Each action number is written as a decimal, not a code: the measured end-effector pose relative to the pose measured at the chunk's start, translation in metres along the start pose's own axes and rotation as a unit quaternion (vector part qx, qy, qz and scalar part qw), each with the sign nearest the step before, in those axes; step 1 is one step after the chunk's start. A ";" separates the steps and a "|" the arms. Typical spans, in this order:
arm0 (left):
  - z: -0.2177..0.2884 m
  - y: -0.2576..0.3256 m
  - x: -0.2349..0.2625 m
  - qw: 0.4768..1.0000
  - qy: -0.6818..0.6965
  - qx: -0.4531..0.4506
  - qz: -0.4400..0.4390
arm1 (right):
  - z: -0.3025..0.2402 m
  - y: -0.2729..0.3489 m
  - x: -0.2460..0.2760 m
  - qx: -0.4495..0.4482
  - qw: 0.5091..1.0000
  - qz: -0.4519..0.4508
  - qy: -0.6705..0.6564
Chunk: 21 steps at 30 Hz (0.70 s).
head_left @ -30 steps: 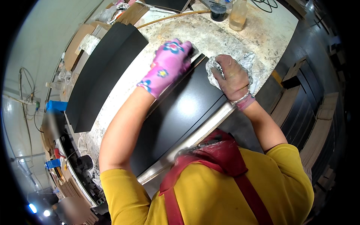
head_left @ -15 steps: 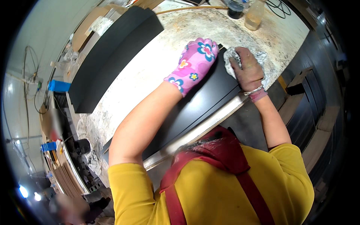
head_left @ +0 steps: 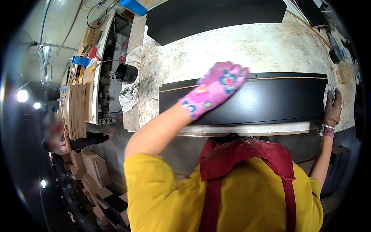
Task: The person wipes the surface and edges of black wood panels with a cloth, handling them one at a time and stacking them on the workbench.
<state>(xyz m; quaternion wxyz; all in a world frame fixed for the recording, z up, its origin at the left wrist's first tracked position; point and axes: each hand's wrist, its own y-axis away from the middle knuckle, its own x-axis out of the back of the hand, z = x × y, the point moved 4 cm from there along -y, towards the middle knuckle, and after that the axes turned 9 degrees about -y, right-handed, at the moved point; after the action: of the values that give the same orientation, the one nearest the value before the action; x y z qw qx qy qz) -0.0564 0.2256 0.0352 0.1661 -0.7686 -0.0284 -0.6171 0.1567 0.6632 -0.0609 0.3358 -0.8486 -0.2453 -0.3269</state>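
A long black panel (head_left: pixel 266 102) lies along the near edge of the worktable, with a thin brown line running near its far edge. My left hand (head_left: pixel 218 89), in a pink flowered glove, is over the middle of that panel. Its fingers point right and are blurred, so their grip is unclear. At the panel's right end my right hand (head_left: pixel 332 110), in a dark-stained glove, is closed on a crumpled grey-white rag (head_left: pixel 329 92). The rag sits beside the panel's end edge and is partly covered by the fingers.
Another black panel (head_left: pixel 216 19) lies at the table's far side. A black pot (head_left: pixel 126 73) stands at the left beside a stained cloth (head_left: pixel 129 96). At the right are a dark cup (head_left: pixel 336 54) and a cloudy jar (head_left: pixel 345 73). Another person (head_left: pixel 58 135) is far left, near stacked boards (head_left: pixel 76 110).
The view has turned, so the near panel now runs crosswise. My right hand and the rag have gone to the panel's right end. My left hand now sits farther from it, mid-panel.
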 end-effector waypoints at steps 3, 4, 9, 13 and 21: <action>-0.035 0.072 0.013 0.994 -0.069 0.042 -0.077 | 0.007 -0.002 0.005 0.004 1.000 0.010 0.011; -0.045 0.095 0.021 0.991 -0.076 0.060 -0.095 | 0.006 -0.003 0.006 0.004 1.000 0.008 0.015; -0.098 0.201 0.032 0.976 -0.125 0.143 -0.107 | 0.000 -0.007 0.007 0.005 0.999 -0.012 0.036; -0.129 0.273 0.023 0.956 -0.159 0.184 -0.163 | -0.005 -0.005 0.006 -0.004 0.999 -0.023 0.031; -0.156 0.291 -0.005 0.920 -0.145 0.360 -0.049 | 0.023 -0.028 0.033 0.007 0.997 -0.071 0.027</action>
<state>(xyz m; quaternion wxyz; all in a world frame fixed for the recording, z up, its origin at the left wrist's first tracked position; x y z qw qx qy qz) -0.1318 -0.0937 -0.0053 0.3950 -0.7356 -0.3099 -0.4548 0.1695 0.7051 -0.0388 0.3238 -0.8178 -0.2980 -0.3708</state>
